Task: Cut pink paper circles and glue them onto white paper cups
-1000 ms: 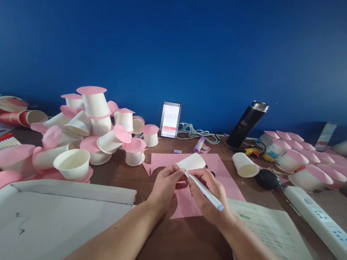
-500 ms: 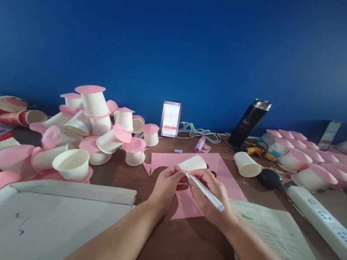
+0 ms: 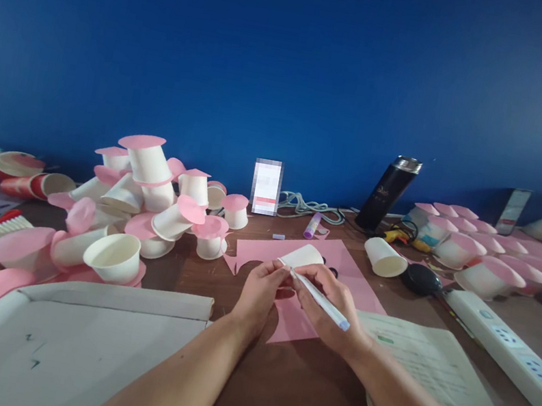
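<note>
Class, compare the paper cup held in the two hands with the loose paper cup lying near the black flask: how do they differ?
The held cup stands mouth-down on the pink paper sheet; the loose cup lies on its side on bare table, mouth open toward the camera. The left hand steadies the held cup while the right hand puts a pen to it; nothing touches the loose cup. Both are plain white.

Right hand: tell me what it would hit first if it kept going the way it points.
The right hand points up-left with the pen, whose tip is at the white cup the left hand holds. That cup comes first; depth is unclear.
</note>
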### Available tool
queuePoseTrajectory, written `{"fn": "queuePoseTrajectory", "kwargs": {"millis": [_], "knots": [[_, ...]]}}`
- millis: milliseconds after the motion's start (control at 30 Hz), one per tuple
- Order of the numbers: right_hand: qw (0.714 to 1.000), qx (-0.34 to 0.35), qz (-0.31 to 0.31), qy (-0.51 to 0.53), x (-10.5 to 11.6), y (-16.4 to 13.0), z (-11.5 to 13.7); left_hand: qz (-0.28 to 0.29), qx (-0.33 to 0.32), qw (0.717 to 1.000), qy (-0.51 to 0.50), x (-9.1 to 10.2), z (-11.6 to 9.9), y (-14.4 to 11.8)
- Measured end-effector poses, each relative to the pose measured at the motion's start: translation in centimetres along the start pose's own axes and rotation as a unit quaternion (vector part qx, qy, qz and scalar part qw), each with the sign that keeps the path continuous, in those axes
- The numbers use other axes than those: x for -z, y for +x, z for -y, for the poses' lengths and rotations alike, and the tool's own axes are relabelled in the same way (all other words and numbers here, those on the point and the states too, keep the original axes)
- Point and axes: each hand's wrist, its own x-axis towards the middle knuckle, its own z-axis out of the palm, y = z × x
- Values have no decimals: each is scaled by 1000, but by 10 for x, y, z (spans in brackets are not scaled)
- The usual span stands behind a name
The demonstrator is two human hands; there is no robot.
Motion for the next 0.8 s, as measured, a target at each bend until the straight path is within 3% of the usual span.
{"fn": "queuePoseTrajectory", "kwargs": {"millis": [800], "knots": [[1000,16,22,-15,0,0,0,12,12,1000,-4,-2,-1,-1]]}}
